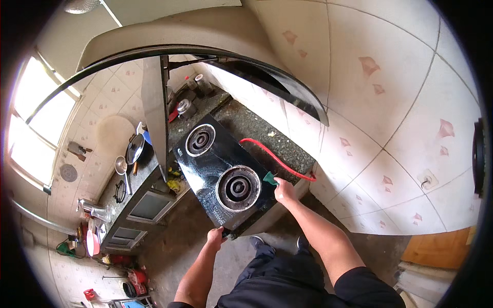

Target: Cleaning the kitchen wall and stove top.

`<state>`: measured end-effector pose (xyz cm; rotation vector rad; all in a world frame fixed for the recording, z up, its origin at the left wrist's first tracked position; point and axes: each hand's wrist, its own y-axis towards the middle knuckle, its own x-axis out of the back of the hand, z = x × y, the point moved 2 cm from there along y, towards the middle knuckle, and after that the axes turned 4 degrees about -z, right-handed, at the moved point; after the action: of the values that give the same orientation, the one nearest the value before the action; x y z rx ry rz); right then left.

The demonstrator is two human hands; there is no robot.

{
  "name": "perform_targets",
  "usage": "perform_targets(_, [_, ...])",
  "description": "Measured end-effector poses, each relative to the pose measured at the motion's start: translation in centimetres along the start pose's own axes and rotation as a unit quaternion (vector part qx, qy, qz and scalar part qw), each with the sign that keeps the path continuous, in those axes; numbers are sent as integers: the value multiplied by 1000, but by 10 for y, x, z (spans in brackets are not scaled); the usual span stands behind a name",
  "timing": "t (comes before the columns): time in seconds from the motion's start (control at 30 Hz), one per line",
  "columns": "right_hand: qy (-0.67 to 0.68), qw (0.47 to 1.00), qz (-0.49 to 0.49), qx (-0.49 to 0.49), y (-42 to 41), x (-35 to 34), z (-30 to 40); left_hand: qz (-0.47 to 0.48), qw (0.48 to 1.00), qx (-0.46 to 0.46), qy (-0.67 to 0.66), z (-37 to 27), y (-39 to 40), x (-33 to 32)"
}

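Note:
A black glass two-burner gas cooktop (pixel 205 168) sits skewed over the stone countertop (pixel 265 125), its surface streaked with whitish smears. Its front corner is gripped by my left hand (pixel 215 237). In my right hand (pixel 285 191) is a green cloth or scouring pad (pixel 270 178), at the cooktop's right edge. The near burner (pixel 238 188) and the far burner (pixel 200 140) have no pan supports on them. A red gas hose (pixel 275 157) curves from behind the cooktop towards the tiled wall.
A range hood (pixel 185 32) with a hanging panel (pixel 155 111) juts over the counter. Metal pots (pixel 186 108) and jars stand in the back corner. On the left counter lie a lidded pan (pixel 135 148), a ladle (pixel 121 165) and a black pan support (pixel 120 191).

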<state>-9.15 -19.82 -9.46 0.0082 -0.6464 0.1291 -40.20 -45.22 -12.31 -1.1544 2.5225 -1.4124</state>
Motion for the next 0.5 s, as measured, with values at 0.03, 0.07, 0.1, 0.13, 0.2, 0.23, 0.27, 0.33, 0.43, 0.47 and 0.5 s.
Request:
perform_targets(0.03, [-5, 1000, 11, -7, -4, 0, 2, -22, 1000, -9, 17, 1, 0, 2])
perform_targets(0.07, [4, 1000, 11, -11, -5, -3, 4, -24, 1000, -9, 15, 0, 0, 3])
perform_targets(0.1, [0, 1000, 8, -13, -6, 0, -6, -17, 999, -20, 39, -1, -3, -3])
perform_targets(0.13, [14, 1000, -7, 5, -5, 1, -14, -12, 998, -32, 61, -4, -6, -5])
perform_targets(0.2, [44, 999, -21, 14, -4, 7, -21, -23, 995, -44, 86, -7, -15, -8])
perform_targets(0.23, [43, 999, -17, 17, -6, 8, -18, -35, 991, -57, 113, -7, -20, -6])
perform_targets(0.27, [48, 998, -19, -22, -8, 10, -17, -38, 992, -55, 109, -6, -27, -1])
perform_targets(0.33, [41, 997, -33, -59, -10, 17, -24, -2, 982, -99, 160, -3, -35, 5])
perform_targets(0.43, [56, 994, -79, -43, -12, 22, -21, -39, 972, -151, 176, 29, -31, 35])
perform_targets(0.47, [55, 994, -86, -31, -11, 19, -12, -72, 955, -195, 213, 54, -18, 59])
perform_targets(0.5, [52, 995, -82, -26, -9, 20, -11, -89, 952, -191, 221, 76, -16, 74])
